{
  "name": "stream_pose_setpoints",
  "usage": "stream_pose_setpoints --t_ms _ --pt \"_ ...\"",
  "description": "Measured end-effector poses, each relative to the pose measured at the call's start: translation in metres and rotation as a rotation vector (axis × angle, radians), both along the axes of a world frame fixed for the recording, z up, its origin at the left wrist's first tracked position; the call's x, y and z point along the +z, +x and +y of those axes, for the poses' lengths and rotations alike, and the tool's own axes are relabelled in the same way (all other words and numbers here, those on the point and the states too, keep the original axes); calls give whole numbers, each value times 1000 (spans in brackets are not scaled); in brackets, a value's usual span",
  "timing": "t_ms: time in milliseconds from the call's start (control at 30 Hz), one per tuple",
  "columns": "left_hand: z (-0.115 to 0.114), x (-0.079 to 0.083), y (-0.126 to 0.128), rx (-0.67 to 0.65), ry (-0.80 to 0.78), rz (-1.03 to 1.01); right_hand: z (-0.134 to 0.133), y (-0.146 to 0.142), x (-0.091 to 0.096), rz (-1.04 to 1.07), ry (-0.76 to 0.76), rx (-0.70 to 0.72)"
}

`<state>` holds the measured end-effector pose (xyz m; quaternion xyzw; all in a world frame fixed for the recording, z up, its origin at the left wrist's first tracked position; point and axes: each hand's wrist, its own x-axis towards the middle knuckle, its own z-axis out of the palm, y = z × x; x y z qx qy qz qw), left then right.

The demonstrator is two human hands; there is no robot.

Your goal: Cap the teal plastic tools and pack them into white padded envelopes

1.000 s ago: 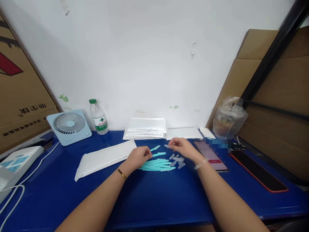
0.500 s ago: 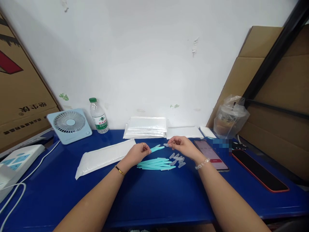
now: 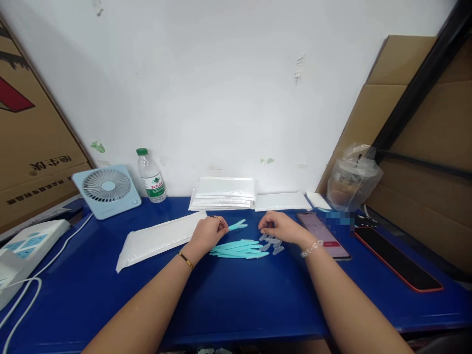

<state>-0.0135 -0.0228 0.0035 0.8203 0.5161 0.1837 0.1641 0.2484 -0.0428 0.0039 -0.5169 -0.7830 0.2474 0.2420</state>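
Note:
My left hand (image 3: 212, 231) pinches a few slim turquoise eyebrow razors (image 3: 238, 225), their ends fanning out to the right. Below it lies a loose pile of the same turquoise razors (image 3: 238, 249) on the blue table. My right hand (image 3: 278, 227) is curled with its fingertips right over the small clear plastic caps (image 3: 272, 241), which lie in a group to the right of the razor pile. Whether a cap is between those fingertips is hard to make out. A white padded mailer (image 3: 160, 239) lies flat beside my left hand.
Several white padded mailers (image 3: 223, 194) are stacked against the wall. A blue fan (image 3: 106, 191), a water bottle (image 3: 152, 177) and a power strip (image 3: 29, 253) stand left. Two phones (image 3: 324, 236) and a bagged drink cup (image 3: 352, 182) are right. Cardboard flanks both sides.
My right hand has moved slightly down to the caps; the clear cap that showed at its fingertips no longer shows there. My left hand still holds the razors, almost unmoved.

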Motion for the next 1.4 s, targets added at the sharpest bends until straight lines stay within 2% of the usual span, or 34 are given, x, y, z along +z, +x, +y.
stream_pose_setpoints --t_ms 100,200,267,500,633,800,1000,1167,1300,1400 --pt "-4 3 0 -55 60 34 1 8 -4 -88 -50 42" --pt "-9 4 2 -192 7 37 1 8 -7 -112 -71 23" --pt "-11 2 5 -236 -41 51 2 6 -8 -102 -108 9" --pt "-12 -3 6 -170 -214 11 1 5 0 115 -242 11" --pt "-9 -2 5 -89 -225 -72 -4 2 9 242 -324 88" --pt "-6 -2 2 -65 -228 -114 -7 -2 14 296 -356 87" --pt "-10 -1 7 -89 -204 -110 -8 -10 13 291 -310 106" --pt "-11 2 11 -62 -108 -71 -8 -16 11 257 -238 122" --pt "-4 0 6 7 3 -6 -5 4 10 32 -67 11" --pt "1 -3 2 19 49 46 -4 18 9 -139 -98 4"
